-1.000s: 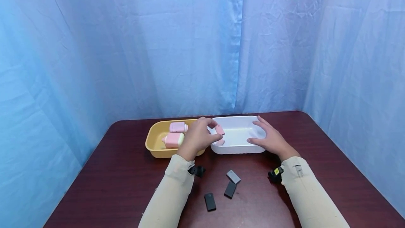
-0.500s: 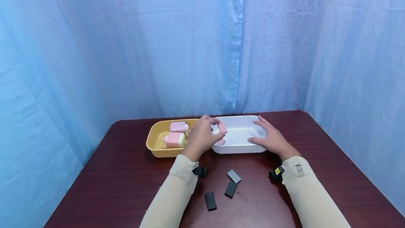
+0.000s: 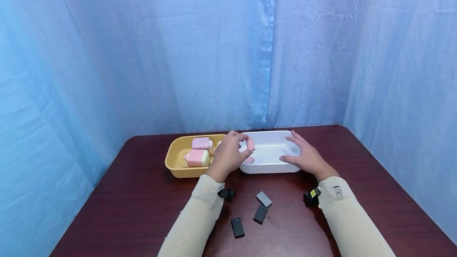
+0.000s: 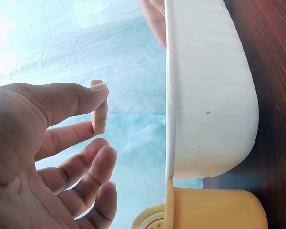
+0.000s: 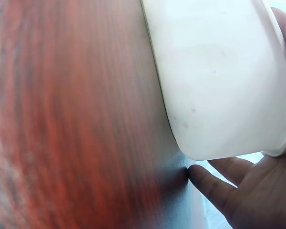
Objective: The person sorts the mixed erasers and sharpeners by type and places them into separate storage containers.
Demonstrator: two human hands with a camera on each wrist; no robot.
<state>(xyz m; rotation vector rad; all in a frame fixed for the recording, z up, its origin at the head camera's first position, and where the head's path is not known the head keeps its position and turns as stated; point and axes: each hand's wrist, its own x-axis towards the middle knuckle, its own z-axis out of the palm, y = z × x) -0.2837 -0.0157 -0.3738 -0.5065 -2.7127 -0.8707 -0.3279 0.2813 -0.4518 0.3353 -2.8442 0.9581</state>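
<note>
Between thumb and index finger, my left hand (image 3: 227, 154) pinches a small flat pink block (image 3: 250, 144), held over the left end of a white plastic bin (image 3: 271, 167). In the left wrist view the same pink block (image 4: 99, 107) shows edge-on, the other fingers loosely bent below it. A second pink block (image 3: 249, 160) is inside the bin, close to its front left corner. My right hand (image 3: 308, 158) holds the bin's right end, thumb and index finger reaching over the rim. From the right wrist, fingers (image 5: 214, 186) show beside the bin's outer end.
A yellow bin (image 3: 175, 162) stands left of the white one, with a pink bottle (image 3: 196, 158) and a lilac bottle (image 3: 200, 143) in it. Nearer lie a grey block (image 3: 264, 198) and two black blocks (image 3: 260, 213) on the dark red table (image 3: 135, 209). Blue curtains hang behind.
My left hand has shifted slightly right with the pink block, which now stands more upright. My right hand stays at the white bin's end.
</note>
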